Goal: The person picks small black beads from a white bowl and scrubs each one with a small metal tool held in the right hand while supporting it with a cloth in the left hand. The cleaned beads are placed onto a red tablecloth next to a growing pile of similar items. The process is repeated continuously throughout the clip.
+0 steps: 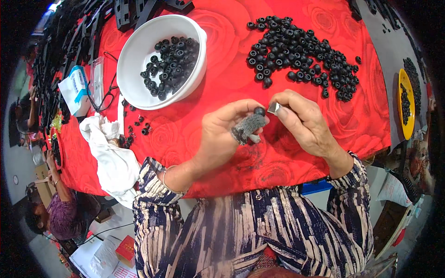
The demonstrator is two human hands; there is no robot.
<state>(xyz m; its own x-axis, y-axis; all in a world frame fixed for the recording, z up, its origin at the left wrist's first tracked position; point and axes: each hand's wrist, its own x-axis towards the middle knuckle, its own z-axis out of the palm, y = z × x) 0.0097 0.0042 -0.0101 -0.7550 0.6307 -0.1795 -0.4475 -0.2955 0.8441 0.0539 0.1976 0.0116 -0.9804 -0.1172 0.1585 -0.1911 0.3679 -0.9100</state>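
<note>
My left hand is closed on a small round black part, pinched at the fingertips. A worn grey fuzzy sleeve wraps its thumb. Just to the right, my right hand grips a small flat metal blade between thumb and forefinger. Blade and part are close together, with a narrow gap between them. Beyond my hands, a loose pile of black parts with holes in them covers the far right of the red cloth. More such parts lie in a white bowl at the far left.
A crumpled white cloth and black scraps lie left of my hands. Glasses and a tissue pack sit beside the bowl. A yellow plate stands at the right. Another person is at the lower left.
</note>
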